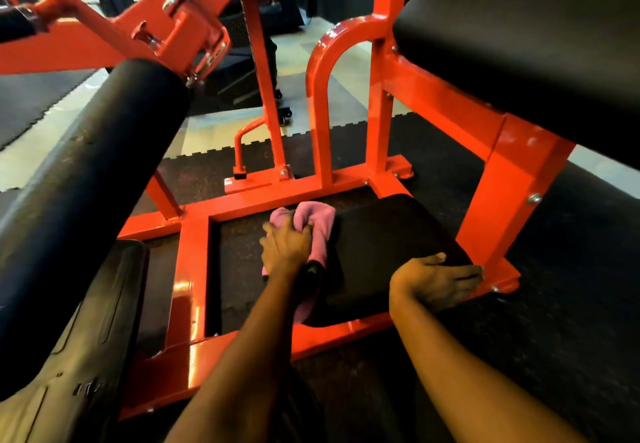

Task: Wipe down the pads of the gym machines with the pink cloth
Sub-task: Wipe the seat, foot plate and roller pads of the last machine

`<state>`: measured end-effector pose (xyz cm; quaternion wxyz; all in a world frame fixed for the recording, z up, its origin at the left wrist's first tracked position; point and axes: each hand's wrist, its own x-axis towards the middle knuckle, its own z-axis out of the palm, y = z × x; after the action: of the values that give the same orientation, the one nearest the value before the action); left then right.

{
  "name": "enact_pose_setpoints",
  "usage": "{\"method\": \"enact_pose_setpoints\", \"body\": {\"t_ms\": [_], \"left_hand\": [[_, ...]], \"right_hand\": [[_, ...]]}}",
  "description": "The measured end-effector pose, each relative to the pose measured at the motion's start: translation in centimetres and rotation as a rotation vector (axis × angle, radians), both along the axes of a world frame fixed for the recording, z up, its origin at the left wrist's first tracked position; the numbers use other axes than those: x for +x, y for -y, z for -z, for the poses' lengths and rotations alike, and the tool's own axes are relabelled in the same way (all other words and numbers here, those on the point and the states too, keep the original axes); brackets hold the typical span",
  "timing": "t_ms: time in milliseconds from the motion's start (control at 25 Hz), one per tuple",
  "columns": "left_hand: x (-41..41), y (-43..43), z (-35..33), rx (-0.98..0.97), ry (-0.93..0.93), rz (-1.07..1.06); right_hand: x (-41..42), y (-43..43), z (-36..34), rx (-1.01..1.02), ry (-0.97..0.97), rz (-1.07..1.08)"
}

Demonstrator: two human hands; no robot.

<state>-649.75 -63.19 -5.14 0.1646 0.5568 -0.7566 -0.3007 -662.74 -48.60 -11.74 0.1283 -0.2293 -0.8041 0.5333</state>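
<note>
Rubber flooring (433, 152) underlies the orange frame (263, 200); left hand (285, 243) grips pink cloth (320, 221).

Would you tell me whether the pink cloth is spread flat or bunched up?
Bunched up: the pink cloth sits in crumpled folds under the left hand, hanging over the edge of the low black pad.

The pink cloth (323, 224) is soft, napped fabric, bunched into thick matt folds. The low pad (381, 252) under it is black upholstery, smooth and matt, like vinyl. The upper pad (536, 44) has the same smooth black covering with a faint sheen, while the roller pad (104, 165) looks duller and slightly scuffed. The frame (381, 124) is metal in glossy orange paint that mirrors the lights, with bare silvery bolts (534, 198). The floor mat (571, 269) is dark, speckled, grainy rubber.
</note>
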Motion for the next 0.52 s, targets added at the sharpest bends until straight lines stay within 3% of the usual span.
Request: {"method": "enact_pose_setpoints", "body": {"t_ms": [120,280,520], "left_hand": [[1.6,-3.5,1.3,-0.062,0.033,-0.006],[4.2,-10.4,2.1,-0.081,0.000,-0.049],[-0.7,-0.6,-0.5,-0.020,0.037,-0.027]], "right_hand": [[1.2,-1.1,-3.1,-0.081,0.030,-0.088],[1.4,-1.7,-2.2,-0.022,0.001,-0.108],[1.3,-1.6,-1.9,0.058,-0.017,-0.102]]}}
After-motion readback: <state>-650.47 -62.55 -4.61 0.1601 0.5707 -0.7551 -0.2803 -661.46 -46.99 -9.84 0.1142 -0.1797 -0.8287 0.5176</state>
